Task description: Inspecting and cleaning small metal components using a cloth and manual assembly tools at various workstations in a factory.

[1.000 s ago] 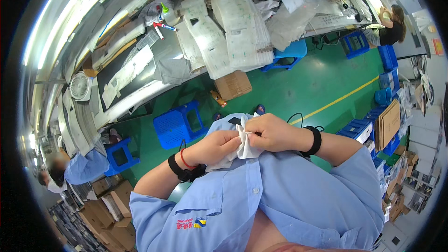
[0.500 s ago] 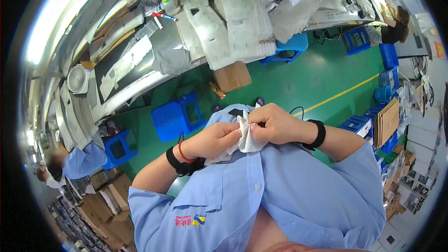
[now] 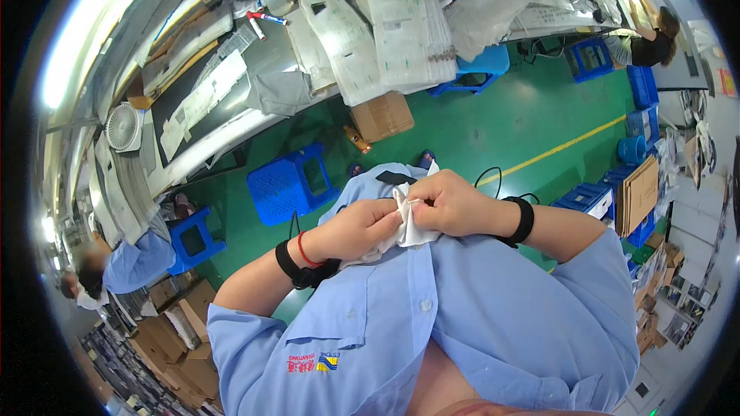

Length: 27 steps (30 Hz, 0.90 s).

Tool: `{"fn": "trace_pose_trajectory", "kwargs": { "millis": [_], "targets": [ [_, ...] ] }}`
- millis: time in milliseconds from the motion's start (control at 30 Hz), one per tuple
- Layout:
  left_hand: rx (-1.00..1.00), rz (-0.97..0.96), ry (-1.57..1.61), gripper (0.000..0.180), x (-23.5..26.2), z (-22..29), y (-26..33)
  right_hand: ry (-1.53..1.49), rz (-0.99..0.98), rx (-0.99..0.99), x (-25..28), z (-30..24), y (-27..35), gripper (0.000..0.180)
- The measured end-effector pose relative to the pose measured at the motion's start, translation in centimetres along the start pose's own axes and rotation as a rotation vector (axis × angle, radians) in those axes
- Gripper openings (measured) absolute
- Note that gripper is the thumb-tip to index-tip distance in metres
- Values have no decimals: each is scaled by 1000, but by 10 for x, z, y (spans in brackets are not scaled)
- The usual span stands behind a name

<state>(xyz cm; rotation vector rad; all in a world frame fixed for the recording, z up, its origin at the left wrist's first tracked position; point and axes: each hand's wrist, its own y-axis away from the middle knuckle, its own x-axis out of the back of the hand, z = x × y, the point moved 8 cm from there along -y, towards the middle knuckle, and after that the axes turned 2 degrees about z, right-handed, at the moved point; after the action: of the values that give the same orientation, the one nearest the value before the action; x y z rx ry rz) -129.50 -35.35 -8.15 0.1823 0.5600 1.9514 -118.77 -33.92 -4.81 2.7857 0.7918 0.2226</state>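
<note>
Both of my hands meet in front of my chest over my light blue shirt (image 3: pixel 462 316). My left hand (image 3: pixel 356 229) and my right hand (image 3: pixel 451 202) pinch a small piece of white cloth (image 3: pixel 408 219) between their fingers. The cloth is crumpled and hangs a little below the fingers. A black band and a red cord sit on my left wrist (image 3: pixel 297 260). A black band (image 3: pixel 524 219) circles my right wrist.
Below lies a green floor (image 3: pixel 524 123) with a yellow line. A blue plastic stool (image 3: pixel 289 185) and a cardboard box (image 3: pixel 383 115) stand near a workbench (image 3: pixel 254 69) piled with white bags. Another person in blue (image 3: pixel 131 262) sits at the left; blue crates (image 3: pixel 593 196) are at the right.
My hands stay together on the white cloth, with the fingers shifting slightly on it. The view has tilted a little, so the bench sits higher in the picture.
</note>
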Motion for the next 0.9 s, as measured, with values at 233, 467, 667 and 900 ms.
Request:
{"fn": "trace_pose_trajectory", "kwargs": {
  "millis": [233,467,667,900],
  "targets": [
    [-24,97,14,26,3,3,-1,-67,94,-52,-1,9,4,16],
    [-53,183,-101,23,9,35,-3,-115,193,-63,9,14,7,18],
    [-1,242,-145,23,8,34,-3,-108,238,-50,11,13,10,20],
    [-17,212,-242,23,7,34,-5,-72,237,-33,9,22,14,20]
  ]
}}
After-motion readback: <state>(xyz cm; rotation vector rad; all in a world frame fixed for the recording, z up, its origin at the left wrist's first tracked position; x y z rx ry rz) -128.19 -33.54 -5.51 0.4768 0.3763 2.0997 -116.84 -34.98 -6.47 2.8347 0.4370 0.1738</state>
